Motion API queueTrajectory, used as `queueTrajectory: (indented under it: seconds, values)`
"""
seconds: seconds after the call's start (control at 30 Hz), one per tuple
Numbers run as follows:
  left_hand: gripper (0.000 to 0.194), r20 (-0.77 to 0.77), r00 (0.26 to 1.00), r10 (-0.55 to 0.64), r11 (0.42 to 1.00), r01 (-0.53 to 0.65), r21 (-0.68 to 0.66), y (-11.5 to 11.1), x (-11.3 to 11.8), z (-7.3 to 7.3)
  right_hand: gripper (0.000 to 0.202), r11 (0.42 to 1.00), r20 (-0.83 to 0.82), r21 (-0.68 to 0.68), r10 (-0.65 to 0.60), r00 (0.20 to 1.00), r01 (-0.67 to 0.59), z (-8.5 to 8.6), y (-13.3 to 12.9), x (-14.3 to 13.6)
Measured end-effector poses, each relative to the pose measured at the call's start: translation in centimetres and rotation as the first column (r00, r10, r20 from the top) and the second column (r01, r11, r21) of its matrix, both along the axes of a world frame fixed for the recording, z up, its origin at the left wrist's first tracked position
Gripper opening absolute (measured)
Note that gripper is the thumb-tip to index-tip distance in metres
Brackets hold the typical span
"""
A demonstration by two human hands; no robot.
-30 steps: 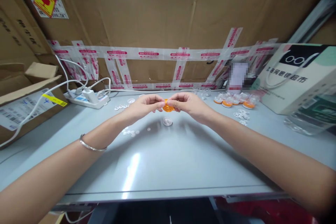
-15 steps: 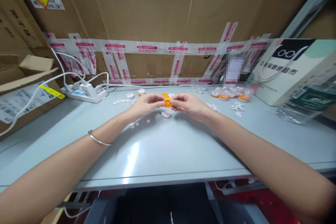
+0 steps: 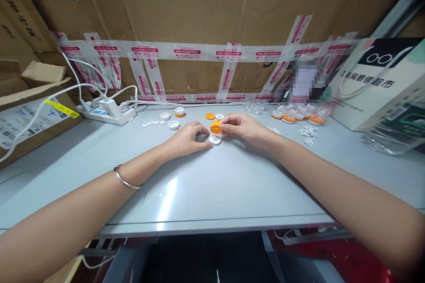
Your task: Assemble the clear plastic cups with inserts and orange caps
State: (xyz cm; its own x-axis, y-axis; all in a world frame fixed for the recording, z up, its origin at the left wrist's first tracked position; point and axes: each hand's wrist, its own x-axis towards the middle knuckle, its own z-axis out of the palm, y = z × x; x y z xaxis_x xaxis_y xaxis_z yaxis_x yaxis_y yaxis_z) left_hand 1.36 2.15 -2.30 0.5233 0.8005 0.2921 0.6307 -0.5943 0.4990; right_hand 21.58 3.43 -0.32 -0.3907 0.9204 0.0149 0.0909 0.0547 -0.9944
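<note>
The desk (image 3: 199,190) is supporting the white disc (image 3: 214,139). The left hand (image 3: 191,139) is curving beside that disc, its grip parted, contact unclear. The right hand (image 3: 244,129) is pinching the orange disc (image 3: 216,128) in its grip, just behind the white one.

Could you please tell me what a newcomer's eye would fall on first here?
Probably the bright orange disc in the right hand, just above a white disc that the left hand reaches beside, mid-table. Next might come the huge cardboard box behind, crossed by red-and-white tape, and the spectacles-printed bag at the far right.
</note>
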Motion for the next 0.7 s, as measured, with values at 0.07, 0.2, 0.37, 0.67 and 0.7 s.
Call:
queueTrajectory:
  seconds: [0.07,0.2,0.37,0.67,0.7]
  values:
    - [0.038,-0.003,1.000,0.019,1.000,-0.019,0.002,-0.1,0.4,0.0,0.020,0.999,0.044,0.040,-0.002,0.999,0.000,0.0,0.1,0.1]
    - [0.039,-0.015,0.999,0.048,0.999,-0.048,-0.011,-0.2,1.2,0.1,0.018,0.997,0.096,0.077,0.006,0.995,-0.014,0.0,0.2,0.3]
    - [0.032,0.051,0.999,0.002,0.996,0.003,-0.092,-0.3,1.1,0.3,0.017,0.994,0.126,0.110,0.008,0.992,-0.022,0.0,0.3,0.6]
    - [0.043,0.031,0.999,-0.043,0.992,0.046,-0.116,-0.5,0.3,0.5,0.014,0.974,0.208,0.146,0.140,0.968,-0.172,0.0,0.4,0.9]
    - [0.044,0.055,0.998,-0.023,0.993,0.030,-0.112,-0.6,0.3,0.6,0.014,0.974,0.208,0.149,0.137,0.969,-0.169,0.0,0.3,0.9]
